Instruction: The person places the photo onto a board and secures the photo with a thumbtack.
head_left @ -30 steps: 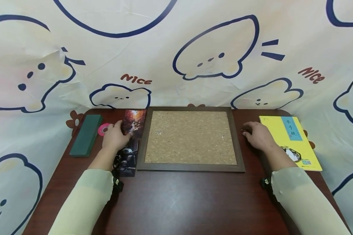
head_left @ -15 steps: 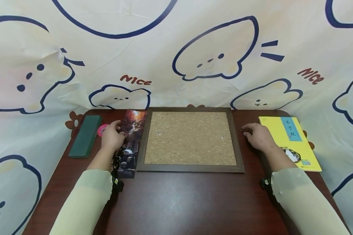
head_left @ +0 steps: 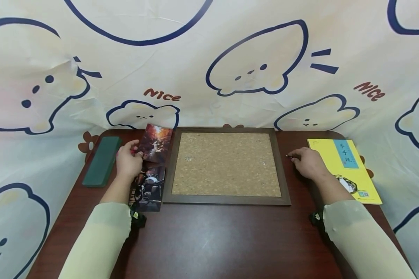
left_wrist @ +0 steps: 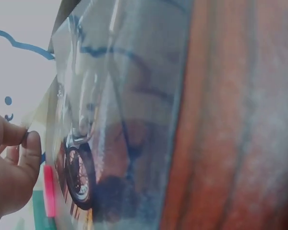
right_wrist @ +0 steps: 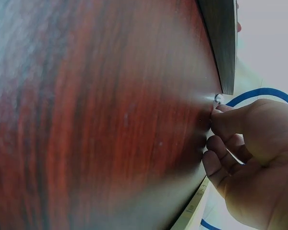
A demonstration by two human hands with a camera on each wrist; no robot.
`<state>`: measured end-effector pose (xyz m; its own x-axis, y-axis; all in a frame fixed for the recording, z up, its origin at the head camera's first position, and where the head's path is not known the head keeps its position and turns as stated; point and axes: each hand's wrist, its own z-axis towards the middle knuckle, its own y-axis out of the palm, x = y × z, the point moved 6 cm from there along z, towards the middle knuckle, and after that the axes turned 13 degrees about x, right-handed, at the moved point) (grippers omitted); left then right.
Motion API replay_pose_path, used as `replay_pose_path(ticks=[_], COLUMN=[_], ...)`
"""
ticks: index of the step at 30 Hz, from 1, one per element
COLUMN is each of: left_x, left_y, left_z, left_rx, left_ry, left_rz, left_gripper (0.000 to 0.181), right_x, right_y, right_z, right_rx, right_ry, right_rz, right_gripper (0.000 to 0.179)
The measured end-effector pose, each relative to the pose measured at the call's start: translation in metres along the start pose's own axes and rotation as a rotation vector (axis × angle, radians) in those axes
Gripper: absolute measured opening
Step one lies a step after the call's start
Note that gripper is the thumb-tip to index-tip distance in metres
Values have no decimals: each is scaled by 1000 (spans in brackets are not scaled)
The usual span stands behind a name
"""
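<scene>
My left hand [head_left: 129, 161] pinches the near left corner of a picture card [head_left: 156, 144] with a red, fiery forest scene, which looks tilted up off the table. In the left wrist view, thumb and finger meet at the card's edge. A second card [head_left: 150, 188] showing a motorcycle lies below it. Between the cards and my right hand is a cork board [head_left: 227, 164] in a dark frame. My right hand [head_left: 309, 162], right of the board, pinches a small shiny object [right_wrist: 218, 98] at its fingertips; its exact kind is too small to tell.
A dark green oblong case [head_left: 102, 162] lies at the left edge. A pink ring-shaped roll [left_wrist: 49, 191] sits mostly hidden by my left hand. A yellow book [head_left: 349, 155] lies to the right, and a patterned cloth [head_left: 195, 108] hangs behind the table [head_left: 213, 240].
My left hand has shifted slightly left and now holds the red picture card, whose far edge has risen and tilted. My right hand has stayed nearly still.
</scene>
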<state>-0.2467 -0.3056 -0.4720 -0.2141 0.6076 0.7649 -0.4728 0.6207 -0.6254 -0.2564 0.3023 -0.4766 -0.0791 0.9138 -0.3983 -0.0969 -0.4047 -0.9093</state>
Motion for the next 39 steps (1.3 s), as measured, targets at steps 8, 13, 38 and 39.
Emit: replay_pose_path(ticks=[8,13,38,39], left_x=[-1,3,35,37], left_y=[-7,-11,-4,-3], left_z=[-4,-8,-36,-38], left_rx=[16,14,-45,-54], left_ry=[-65,-73,-55,-55], left_rz=[-89,-132,-273,-277], left_gripper=[47,47,35,35], right_x=[2,3,-27,-29], right_y=[-1,-1,-15,-15], right_z=[-2,-2,-7,-7], right_rx=[3,12,101,103], right_ry=[4,0,-19,-20], right_rz=[7,6,62,64], right_gripper=[23,21,17,17])
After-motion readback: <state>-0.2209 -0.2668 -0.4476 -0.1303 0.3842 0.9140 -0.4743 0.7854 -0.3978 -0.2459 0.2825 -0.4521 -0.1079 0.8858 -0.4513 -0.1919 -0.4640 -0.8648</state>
